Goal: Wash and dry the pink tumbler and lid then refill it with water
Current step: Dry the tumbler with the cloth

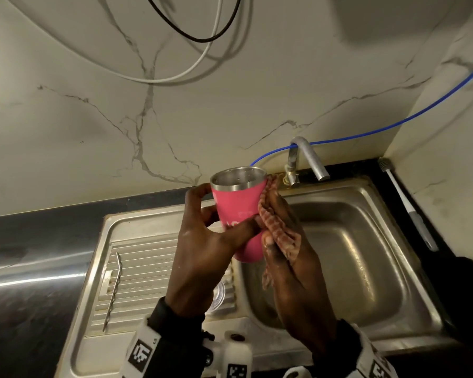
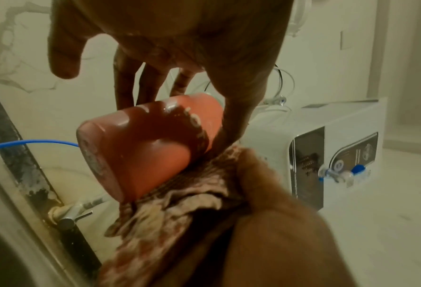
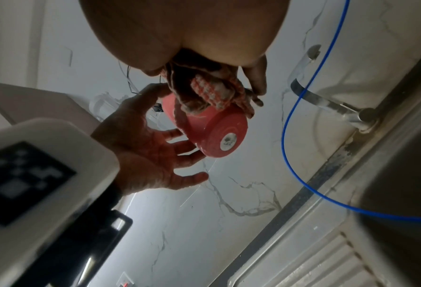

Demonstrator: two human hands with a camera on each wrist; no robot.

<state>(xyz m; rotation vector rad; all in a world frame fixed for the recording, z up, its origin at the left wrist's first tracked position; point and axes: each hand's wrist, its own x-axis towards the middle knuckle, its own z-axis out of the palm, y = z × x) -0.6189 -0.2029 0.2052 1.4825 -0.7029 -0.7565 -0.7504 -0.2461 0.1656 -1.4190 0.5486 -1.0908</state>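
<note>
The pink tumbler [image 1: 238, 200] with its steel rim is held upright and slightly tilted over the sink's left edge, mouth open and no lid on it. My left hand [image 1: 216, 214] grips it, thumb across the front and fingers behind. My right hand [image 1: 281, 219] holds a pink checked cloth [image 1: 279, 233] flat against the tumbler's right side. The left wrist view shows the tumbler [image 2: 140, 147] resting on the cloth [image 2: 170, 205]. From the right wrist the tumbler's base [image 3: 217, 132] and bunched cloth [image 3: 204, 91] show. A clear lid [image 1: 219, 294] lies on the drainboard, partly hidden under my left hand.
The steel sink basin [image 1: 352, 255] lies below right, the tap [image 1: 309, 159] behind it with a blue hose [image 1: 393, 126] running past. A metal straw [image 1: 112, 290] lies on the ribbed drainboard [image 1: 148, 255]. A brush [image 1: 410, 208] rests on the dark counter at right. A white water purifier [image 2: 332, 147] hangs on the wall.
</note>
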